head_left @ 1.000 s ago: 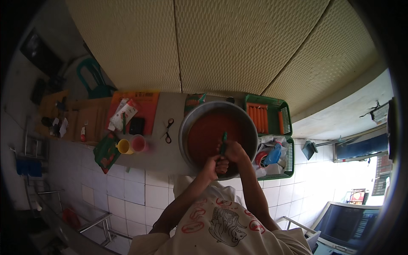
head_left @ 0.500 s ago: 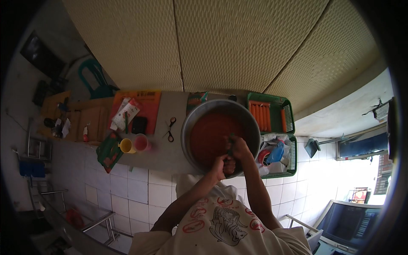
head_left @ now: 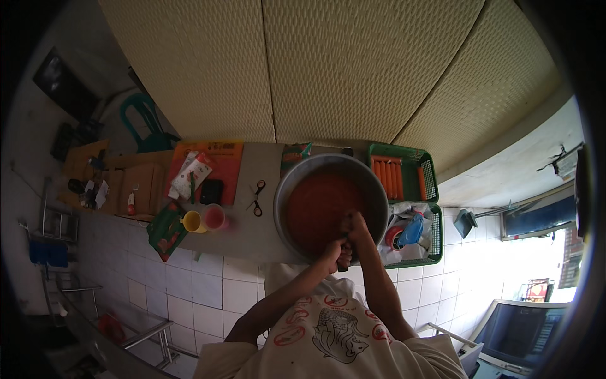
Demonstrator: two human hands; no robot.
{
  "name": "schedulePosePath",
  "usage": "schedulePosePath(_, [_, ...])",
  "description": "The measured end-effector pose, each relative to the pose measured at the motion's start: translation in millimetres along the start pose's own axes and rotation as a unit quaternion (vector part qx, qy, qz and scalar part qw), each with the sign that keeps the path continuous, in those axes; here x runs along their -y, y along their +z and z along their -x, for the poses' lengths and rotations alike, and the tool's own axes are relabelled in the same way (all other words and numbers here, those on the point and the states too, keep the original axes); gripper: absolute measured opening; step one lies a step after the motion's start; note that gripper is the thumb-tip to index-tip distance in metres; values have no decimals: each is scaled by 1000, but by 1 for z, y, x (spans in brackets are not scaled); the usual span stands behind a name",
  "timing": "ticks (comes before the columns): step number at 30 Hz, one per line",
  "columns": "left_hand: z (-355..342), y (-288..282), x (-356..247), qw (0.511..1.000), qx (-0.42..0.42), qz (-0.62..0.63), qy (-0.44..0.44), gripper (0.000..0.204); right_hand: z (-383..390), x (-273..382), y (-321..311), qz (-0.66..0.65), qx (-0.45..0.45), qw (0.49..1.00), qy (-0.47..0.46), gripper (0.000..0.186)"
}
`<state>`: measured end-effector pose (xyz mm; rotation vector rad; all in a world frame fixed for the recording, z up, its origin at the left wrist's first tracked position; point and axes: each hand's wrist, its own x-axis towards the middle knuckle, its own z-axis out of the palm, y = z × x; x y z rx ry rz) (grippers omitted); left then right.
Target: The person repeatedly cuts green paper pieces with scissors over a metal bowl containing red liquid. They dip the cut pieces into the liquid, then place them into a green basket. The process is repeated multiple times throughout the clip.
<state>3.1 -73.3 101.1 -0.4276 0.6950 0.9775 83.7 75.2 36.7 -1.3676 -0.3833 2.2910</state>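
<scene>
A large grey metal pot point(head_left: 281, 234) stands on the table's front part, holding an orange-red liquid point(head_left: 319, 205) with faint swirl marks. My left hand point(head_left: 338, 254) is closed round a dark-handled stirring tool point(head_left: 343, 268) at the pot's near rim; the dark end pokes out below the fist. Above and to the right, my right hand point(head_left: 355, 225) is closed on the same tool, over the liquid. The tool's lower part is hidden, so its exact kind cannot be made out.
Right of the pot are a green basket point(head_left: 435, 180) of orange tube-shaped packs and another green basket point(head_left: 435, 252) with bags and tape. Scissors point(head_left: 257, 198), a pink cup point(head_left: 215, 216) and a yellow cup point(head_left: 192, 221) lie left. A textured panel point(head_left: 334, 69) stands behind.
Both hands have shifted slightly right and toward me over the pot, still gripping the tool. Its dark end now shows below my left fist. The whole view has dropped a little.
</scene>
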Motion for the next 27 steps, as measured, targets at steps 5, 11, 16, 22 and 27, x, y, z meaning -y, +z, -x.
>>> schedulePosePath(5, [13, 0, -3, 997, 18, -66, 27, 29, 81, 4, 30, 408, 57, 896, -164, 28])
schedulePosePath(11, [62, 3, -14, 948, 46, -298, 105, 37, 130, -3, 53, 476, -119, 840, -233, 30])
schedulePosePath(16, [144, -45, -37, 900, -4, -362, 244, 39, 114, -4, 43, 474, -124, 806, -333, 40])
schedulePosePath(22, [276, -143, -90, 853, 6, -413, 320, 40, 99, -18, 74, 575, -205, 714, -342, 33])
schedulePosePath(27, [366, -202, -136, 825, -27, -406, 391, 38, 122, -93, 225, 411, -56, 822, -390, 26])
